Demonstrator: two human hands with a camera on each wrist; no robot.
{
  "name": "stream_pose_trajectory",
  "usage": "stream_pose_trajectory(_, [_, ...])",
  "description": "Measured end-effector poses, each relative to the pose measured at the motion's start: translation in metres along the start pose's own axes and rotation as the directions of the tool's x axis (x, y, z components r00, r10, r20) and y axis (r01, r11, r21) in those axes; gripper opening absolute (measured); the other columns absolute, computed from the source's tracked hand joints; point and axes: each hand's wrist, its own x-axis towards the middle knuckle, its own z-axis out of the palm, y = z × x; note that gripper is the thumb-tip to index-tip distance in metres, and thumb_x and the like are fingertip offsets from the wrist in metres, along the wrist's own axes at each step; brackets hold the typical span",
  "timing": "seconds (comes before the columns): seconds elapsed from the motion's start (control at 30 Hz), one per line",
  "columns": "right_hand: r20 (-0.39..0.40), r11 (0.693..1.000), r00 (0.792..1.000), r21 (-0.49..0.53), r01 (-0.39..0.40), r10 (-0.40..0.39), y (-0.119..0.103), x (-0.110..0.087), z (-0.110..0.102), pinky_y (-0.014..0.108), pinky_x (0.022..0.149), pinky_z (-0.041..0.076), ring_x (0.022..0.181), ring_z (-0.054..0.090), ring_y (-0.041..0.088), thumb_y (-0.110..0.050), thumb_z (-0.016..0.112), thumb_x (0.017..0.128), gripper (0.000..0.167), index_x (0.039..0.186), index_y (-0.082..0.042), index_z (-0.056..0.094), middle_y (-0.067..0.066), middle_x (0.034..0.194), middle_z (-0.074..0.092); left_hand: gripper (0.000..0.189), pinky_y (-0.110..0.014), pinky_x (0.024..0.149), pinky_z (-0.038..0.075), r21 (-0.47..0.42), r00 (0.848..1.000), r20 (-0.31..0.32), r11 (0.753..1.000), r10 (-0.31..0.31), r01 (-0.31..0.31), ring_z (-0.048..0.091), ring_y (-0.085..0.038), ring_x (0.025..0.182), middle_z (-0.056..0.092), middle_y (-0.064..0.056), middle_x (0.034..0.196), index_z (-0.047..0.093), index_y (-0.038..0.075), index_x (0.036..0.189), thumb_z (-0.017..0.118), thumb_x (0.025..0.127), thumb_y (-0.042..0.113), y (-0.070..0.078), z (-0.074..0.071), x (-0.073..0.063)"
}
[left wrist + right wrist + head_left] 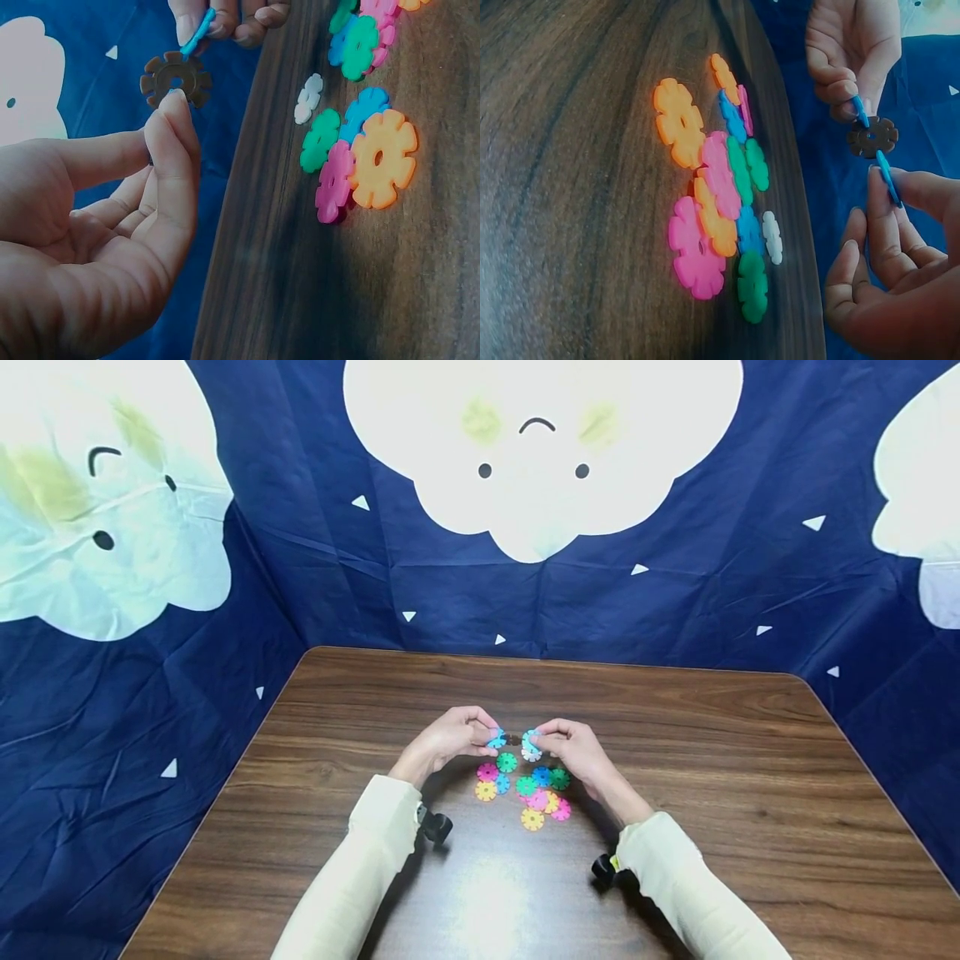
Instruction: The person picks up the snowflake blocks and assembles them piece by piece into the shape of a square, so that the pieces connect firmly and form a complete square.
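Observation:
My left hand [453, 735] pinches a blue notched snowflake disc [861, 111] between thumb and fingertips. My right hand [581, 752] pinches a second blue notched disc [889, 180], seen nearly edge-on in the right wrist view. Between the two hands is a brown notched disc [886, 135], with a blue disc meeting its rim on either side. In the left wrist view, the left fingertips overlap the lower edge of the brown disc, and their own blue disc is mostly hidden. Both hands are above the far half of the table, close together.
Nearer the person, several loose notched discs lie on the wooden table [712, 760], among them a yellow-orange disc [532, 819], a pink disc [487, 772] and a green disc [507, 763]. A white disc [772, 238] lies at their far side. Behind hangs a blue cloud-printed cloth [300, 527].

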Motion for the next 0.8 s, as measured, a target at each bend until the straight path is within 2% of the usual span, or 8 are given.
stream_pose_trajectory(0.3, [0.039, 1.000, 0.999, -0.029, 0.007, -0.006, -0.0027, -0.0031, -0.0007, 0.040, 0.083, 0.048, 0.098, 0.056, 0.031, -0.028, 0.068, 0.088, 0.026, 0.104, -0.008, 0.068, 0.006, 0.100, 0.067, 0.010, -0.045, 0.091, 0.053, -0.007, 1.000, 0.006, 1.000, 0.006, -0.006, 0.067, -0.017, 0.074, 0.058, -0.008, 0.082, 0.055, -0.005, 0.103, 0.055, 0.093, -0.001, 0.0017, 0.0037, -0.0012])
stream_pose_trajectory(0.5, [0.019, 1.000, 1.000, -0.012, -0.010, 0.010, -0.0026, -0.0039, 0.0021, 0.036, 0.080, 0.048, 0.096, 0.056, 0.027, -0.027, 0.070, 0.087, 0.026, 0.102, -0.006, 0.069, 0.006, 0.099, 0.067, 0.009, -0.044, 0.089, 0.054, 0.007, 1.000, -0.003, 1.000, 0.018, -0.018, 0.067, -0.018, 0.074, 0.058, -0.009, 0.082, 0.055, -0.005, 0.102, 0.055, 0.094, -0.001, 0.0016, 0.0056, -0.0026])
stream_pose_trajectory(0.8, [-0.007, 1.000, 1.000, -0.004, -0.027, 0.027, -0.0015, -0.0029, 0.0063, 0.037, 0.081, 0.049, 0.097, 0.059, 0.027, -0.023, 0.069, 0.086, 0.020, 0.097, -0.005, 0.069, 0.006, 0.096, 0.068, 0.010, -0.041, 0.083, 0.057, 0.048, 0.998, -0.026, 0.998, 0.048, -0.047, 0.067, -0.016, 0.070, 0.061, -0.010, 0.083, 0.055, -0.005, 0.102, 0.056, 0.093, -0.001, -0.0006, 0.0071, -0.0026])
